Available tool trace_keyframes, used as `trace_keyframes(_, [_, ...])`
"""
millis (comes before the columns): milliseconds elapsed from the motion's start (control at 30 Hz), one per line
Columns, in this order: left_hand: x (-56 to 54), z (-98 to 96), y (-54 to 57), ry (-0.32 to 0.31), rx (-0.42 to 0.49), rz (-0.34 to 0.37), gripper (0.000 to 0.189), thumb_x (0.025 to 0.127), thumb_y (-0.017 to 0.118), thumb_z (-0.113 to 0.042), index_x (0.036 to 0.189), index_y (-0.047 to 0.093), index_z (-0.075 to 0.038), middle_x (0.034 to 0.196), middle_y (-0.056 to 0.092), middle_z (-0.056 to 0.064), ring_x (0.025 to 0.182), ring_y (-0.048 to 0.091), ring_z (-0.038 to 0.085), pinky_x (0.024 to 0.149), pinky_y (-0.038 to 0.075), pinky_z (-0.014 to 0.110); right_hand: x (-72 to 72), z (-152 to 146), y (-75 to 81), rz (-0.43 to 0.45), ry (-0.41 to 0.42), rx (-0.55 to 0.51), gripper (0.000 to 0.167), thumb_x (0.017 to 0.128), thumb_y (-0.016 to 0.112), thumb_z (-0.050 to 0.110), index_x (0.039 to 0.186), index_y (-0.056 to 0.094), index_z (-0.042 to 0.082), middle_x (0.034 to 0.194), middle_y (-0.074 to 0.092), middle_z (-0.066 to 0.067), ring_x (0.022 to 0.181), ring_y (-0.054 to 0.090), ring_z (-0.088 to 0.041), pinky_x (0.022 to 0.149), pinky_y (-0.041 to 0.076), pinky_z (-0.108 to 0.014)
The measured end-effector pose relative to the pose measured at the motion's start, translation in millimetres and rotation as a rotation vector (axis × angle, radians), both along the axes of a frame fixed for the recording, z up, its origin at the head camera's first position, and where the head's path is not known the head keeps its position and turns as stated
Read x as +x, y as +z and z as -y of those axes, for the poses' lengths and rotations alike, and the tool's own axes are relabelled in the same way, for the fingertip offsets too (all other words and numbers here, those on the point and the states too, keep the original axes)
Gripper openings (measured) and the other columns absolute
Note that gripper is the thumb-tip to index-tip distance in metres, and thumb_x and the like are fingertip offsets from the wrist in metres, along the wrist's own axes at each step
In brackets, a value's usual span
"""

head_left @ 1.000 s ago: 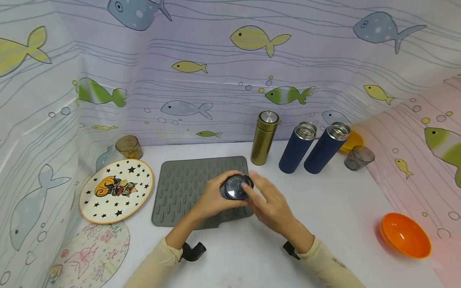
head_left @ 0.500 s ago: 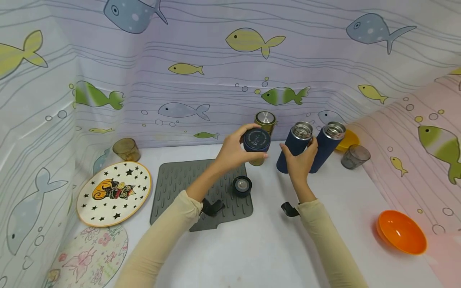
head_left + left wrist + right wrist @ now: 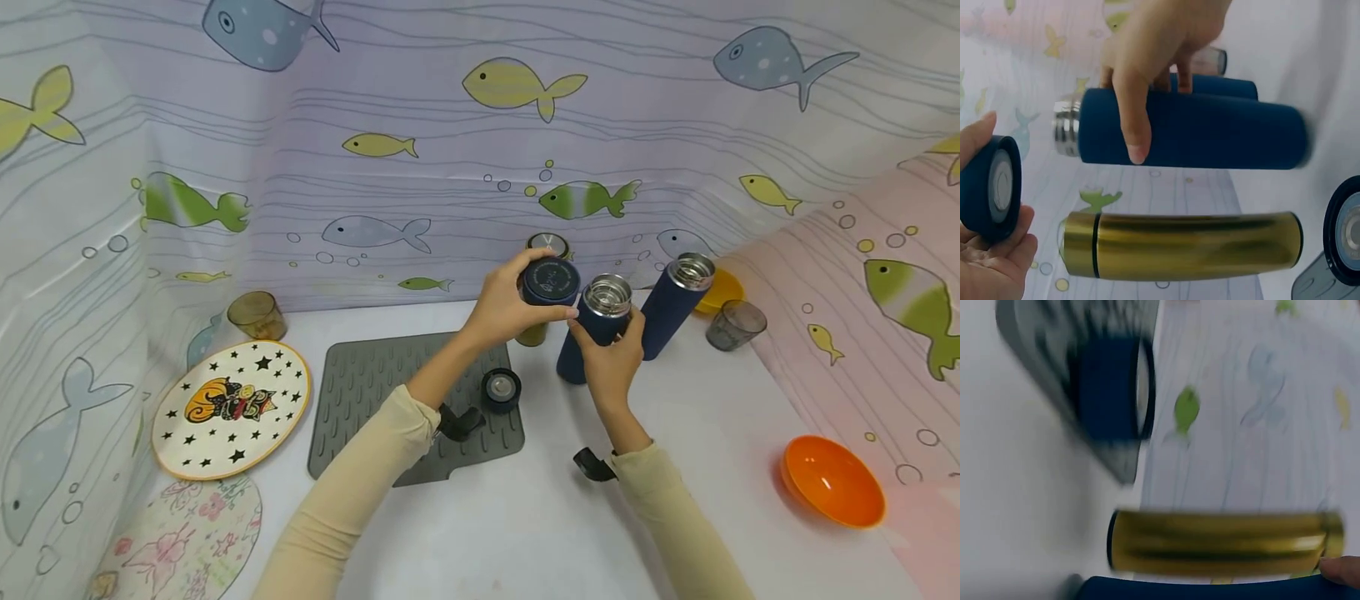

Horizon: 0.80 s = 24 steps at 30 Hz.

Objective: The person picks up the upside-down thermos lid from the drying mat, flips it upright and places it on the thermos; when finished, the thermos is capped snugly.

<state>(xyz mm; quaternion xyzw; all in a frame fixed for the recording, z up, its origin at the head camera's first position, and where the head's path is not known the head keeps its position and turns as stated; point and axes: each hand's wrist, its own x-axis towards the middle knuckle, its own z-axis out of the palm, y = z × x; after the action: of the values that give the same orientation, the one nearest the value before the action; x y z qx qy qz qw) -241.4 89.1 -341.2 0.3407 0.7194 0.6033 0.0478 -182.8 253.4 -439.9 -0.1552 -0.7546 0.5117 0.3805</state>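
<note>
A dark blue screw lid (image 3: pixel 551 279) is held between the thumb and fingers of my left hand (image 3: pixel 498 302), printed top facing up. Beside it, my right hand (image 3: pixel 613 367) grips an uncapped dark blue thermos bottle (image 3: pixel 1222 134) just below its bare steel neck, the bottle leaning in the head view. A second uncapped blue thermos bottle (image 3: pixel 667 304) stands to the right. Behind my left hand is a gold thermos bottle (image 3: pixel 1179 247) with its cap on, mostly hidden in the head view. Another blue lid (image 3: pixel 501 390) lies underside up on the grey drying mat (image 3: pixel 352 425).
On the left are a round star-patterned plate (image 3: pixel 232 408), a floral round placemat (image 3: pixel 180 542) and an amber cup (image 3: pixel 257 315). An orange bowl (image 3: pixel 832 482), a grey cup (image 3: pixel 737 325) and a yellow bowl (image 3: pixel 723 292) stand on the right.
One lid has been set on the mat. My left hand has carried the other lid up and right. The right hand has taken hold of the nearer blue bottle and brought it left toward the lid.
</note>
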Motion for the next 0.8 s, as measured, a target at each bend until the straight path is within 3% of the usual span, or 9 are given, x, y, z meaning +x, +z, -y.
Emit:
trace_keyframes(167, [8.7, -2.5, 0.1, -0.037, 0.005, -0.003, 0.074, 0.077, 0.086, -0.011, 0.141, 0.049, -0.009, 0.129, 0.06, 0.014, 0.109, 0.066, 0.024, 0.089, 0.056, 0.028, 33.9, 22, 2.7, -0.023, 0.09, 0.005, 0.074, 0.076, 0.087, 0.016, 0.136, 0.048, 0.001, 0.132, 0.058, -0.016, 0.117, 0.055, -0.029, 0.097, 0.044, -0.051])
trace_keyframes(300, [18.3, -4.7, -0.4, -0.08, 0.016, 0.023, 0.075, 0.077, 0.085, -0.008, 0.142, 0.048, -0.009, 0.13, 0.059, 0.015, 0.107, 0.067, 0.024, 0.087, 0.057, 0.027, 48.3, 33, -2.6, -0.021, 0.116, 0.013, 0.072, 0.076, 0.086, 0.014, 0.137, 0.049, 0.002, 0.131, 0.058, -0.015, 0.119, 0.055, -0.029, 0.097, 0.044, -0.052])
trace_keyframes(500, [27.9, -11.5, -3.6, -0.101, -0.039, 0.029, 0.076, 0.076, 0.087, -0.013, 0.142, 0.049, -0.013, 0.126, 0.063, 0.012, 0.108, 0.066, 0.021, 0.088, 0.056, 0.026, 54.1, 39, -11.7, -0.037, 0.128, 0.007, 0.073, 0.076, 0.087, 0.014, 0.137, 0.049, 0.003, 0.132, 0.059, -0.014, 0.122, 0.054, -0.027, 0.098, 0.043, -0.049])
trace_keyframes(800, [32.3, -20.7, -14.6, -0.15, -0.103, 0.047, 0.077, 0.078, 0.086, -0.017, 0.144, 0.047, -0.013, 0.124, 0.064, 0.01, 0.107, 0.065, 0.018, 0.088, 0.054, 0.026, 55.5, 41, -14.2, -0.077, 0.122, 0.029, 0.071, 0.077, 0.085, 0.009, 0.139, 0.05, 0.006, 0.134, 0.059, -0.011, 0.122, 0.055, -0.025, 0.096, 0.045, -0.049])
